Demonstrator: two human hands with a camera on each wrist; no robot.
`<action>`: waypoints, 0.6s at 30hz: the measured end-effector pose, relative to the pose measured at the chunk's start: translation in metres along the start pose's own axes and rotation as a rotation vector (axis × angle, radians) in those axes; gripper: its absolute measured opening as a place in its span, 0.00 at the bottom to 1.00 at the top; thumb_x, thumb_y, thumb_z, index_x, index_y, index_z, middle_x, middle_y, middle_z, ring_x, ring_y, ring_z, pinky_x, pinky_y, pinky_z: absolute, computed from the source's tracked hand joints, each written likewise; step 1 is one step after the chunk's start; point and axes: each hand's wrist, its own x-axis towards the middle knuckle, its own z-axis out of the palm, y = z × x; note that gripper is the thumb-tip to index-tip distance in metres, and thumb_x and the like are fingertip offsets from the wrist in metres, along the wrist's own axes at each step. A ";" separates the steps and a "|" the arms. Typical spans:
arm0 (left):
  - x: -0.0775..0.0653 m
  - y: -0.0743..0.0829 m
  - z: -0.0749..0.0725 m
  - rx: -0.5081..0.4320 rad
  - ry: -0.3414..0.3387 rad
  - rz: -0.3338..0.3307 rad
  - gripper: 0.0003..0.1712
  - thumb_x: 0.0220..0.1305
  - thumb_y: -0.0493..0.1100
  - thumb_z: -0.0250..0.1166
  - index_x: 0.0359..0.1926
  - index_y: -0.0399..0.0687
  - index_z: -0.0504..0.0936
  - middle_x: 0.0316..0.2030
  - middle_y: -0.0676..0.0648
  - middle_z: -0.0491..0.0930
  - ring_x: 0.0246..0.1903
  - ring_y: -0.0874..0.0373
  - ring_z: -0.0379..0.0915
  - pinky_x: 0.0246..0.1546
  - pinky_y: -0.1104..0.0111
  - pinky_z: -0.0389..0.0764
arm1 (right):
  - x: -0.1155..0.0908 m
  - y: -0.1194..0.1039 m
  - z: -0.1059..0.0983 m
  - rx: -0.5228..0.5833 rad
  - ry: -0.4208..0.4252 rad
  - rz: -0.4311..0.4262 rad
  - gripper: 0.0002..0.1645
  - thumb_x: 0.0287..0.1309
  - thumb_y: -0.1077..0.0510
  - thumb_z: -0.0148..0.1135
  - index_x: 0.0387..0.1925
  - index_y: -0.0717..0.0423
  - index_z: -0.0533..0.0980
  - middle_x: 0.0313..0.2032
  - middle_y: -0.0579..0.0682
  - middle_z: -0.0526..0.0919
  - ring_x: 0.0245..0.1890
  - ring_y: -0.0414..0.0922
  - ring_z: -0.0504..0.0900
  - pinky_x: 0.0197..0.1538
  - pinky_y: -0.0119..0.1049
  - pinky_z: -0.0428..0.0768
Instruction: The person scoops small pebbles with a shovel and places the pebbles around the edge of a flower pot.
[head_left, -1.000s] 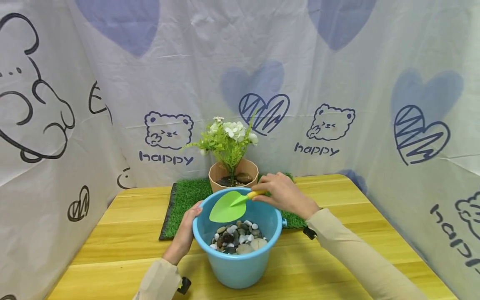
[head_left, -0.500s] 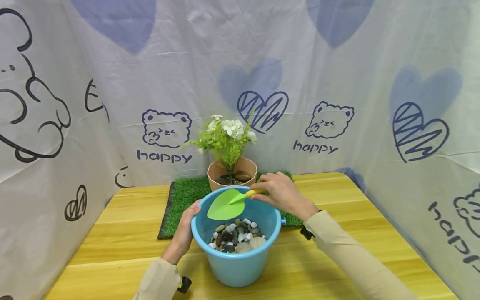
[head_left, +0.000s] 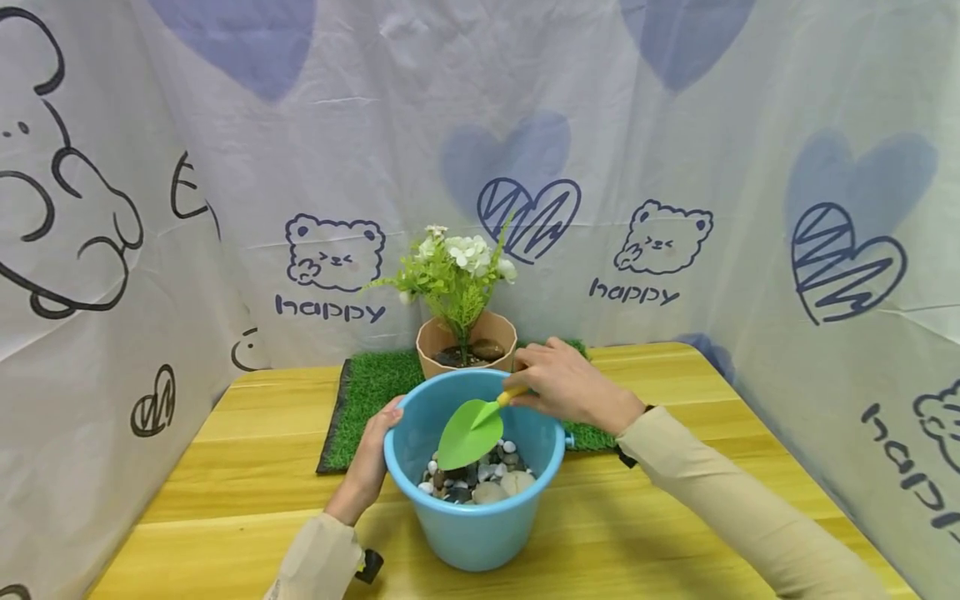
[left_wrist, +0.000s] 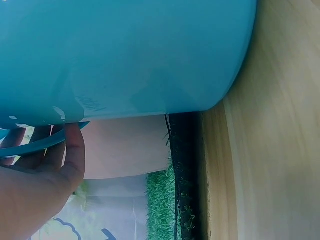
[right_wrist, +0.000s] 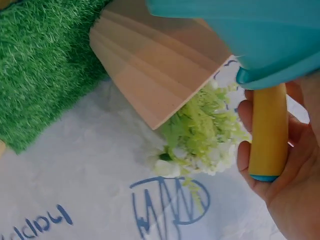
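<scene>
A light blue bucket [head_left: 476, 537] stands on the table with grey, brown and white pebbles [head_left: 491, 492] at its bottom. My left hand [head_left: 367, 454] grips its left rim; in the left wrist view the thumb lies against the bucket's outer wall [left_wrist: 125, 60] and the fingers reach past a blue band. At the far right side of the rim, my right hand [head_left: 566, 383] holds a toy trowel by its yellow handle [right_wrist: 270, 132]. The trowel's green blade [head_left: 471, 435] slants down inside the bucket and hides some pebbles. Whether its tip touches them I cannot tell.
Just behind the bucket, a peach flowerpot [head_left: 435, 346] holds white flowers [head_left: 467, 254], leaves and dark stones. Under it lies a green artificial turf mat [head_left: 375, 392] on the wooden table [head_left: 225, 483]. Printed curtains [head_left: 420, 67] enclose the back and sides.
The trowel's blade has swung down and to the right, with its tip now pointing steeply toward the pebbles. My left hand and the bucket have kept their places.
</scene>
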 end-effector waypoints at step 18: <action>0.000 0.001 0.000 -0.004 -0.008 0.003 0.29 0.70 0.48 0.39 0.60 0.35 0.74 0.55 0.32 0.75 0.52 0.46 0.75 0.52 0.61 0.76 | 0.015 -0.018 -0.020 -0.200 -0.164 -0.039 0.13 0.47 0.37 0.72 0.27 0.39 0.86 0.36 0.40 0.83 0.34 0.41 0.74 0.34 0.36 0.61</action>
